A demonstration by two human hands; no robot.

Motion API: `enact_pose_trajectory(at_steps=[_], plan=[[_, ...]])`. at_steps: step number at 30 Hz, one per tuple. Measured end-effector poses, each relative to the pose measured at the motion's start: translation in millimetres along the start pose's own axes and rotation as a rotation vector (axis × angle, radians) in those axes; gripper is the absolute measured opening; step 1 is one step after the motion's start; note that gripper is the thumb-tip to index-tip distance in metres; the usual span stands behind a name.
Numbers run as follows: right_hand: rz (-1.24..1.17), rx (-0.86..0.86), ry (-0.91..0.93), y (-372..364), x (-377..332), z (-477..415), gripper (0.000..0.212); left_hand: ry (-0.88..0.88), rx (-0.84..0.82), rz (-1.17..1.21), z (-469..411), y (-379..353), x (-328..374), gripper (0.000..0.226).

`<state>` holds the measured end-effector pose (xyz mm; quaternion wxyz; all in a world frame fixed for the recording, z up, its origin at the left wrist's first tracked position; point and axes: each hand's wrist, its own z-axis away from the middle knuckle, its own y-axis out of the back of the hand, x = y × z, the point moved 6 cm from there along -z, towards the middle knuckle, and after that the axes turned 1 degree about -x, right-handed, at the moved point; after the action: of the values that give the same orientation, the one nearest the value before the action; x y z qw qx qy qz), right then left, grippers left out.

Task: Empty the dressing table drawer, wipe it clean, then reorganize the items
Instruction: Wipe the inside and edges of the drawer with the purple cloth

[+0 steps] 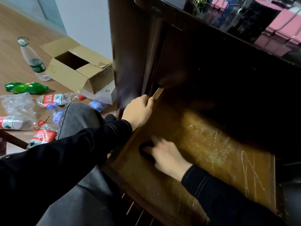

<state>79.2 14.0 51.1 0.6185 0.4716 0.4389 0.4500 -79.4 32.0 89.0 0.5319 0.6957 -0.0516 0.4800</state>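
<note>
Against the left edge of the drawer (pixel 211 149) bottom, right hand (pixel 166 156) presses dark cloth (pixel 145 146), fingers spread, blurred. Left hand (pixel 138 110) curls over the left wall's rim, far end. Bottom scratched, glistening. Beyond: cardboard box (pixel 78 74), scattered plastic bottles (pixel 53 99).

Wood-look floor (pixel 14 26): open cardboard box (pixel 78 67), small white box (pixel 105 95) beside it, green bottle (pixel 26 87), clear plastic bottles (pixel 55 99) scattered. Open drawer (pixel 203 144), scratched bottom: dark pad (pixel 146 145), possibly cloth.
</note>
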Motion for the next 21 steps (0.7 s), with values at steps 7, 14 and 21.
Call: enact_pose_trajectory(at_steps=[7, 14, 21], plan=[[0.012, -0.159, 0.240, -21, -26, 19, 0.049, 0.003, -0.008, 0.003, 2, 1, 2, 0.042], [0.110, -0.150, 0.295, -25, -35, 31, 0.041, 0.002, -0.002, 0.004, 2, 1, 2, 0.042], [0.137, -0.111, 0.098, -6, -1, 16, 0.053, 0.005, -0.001, 0.006, 2, 1, 2, 0.043]])
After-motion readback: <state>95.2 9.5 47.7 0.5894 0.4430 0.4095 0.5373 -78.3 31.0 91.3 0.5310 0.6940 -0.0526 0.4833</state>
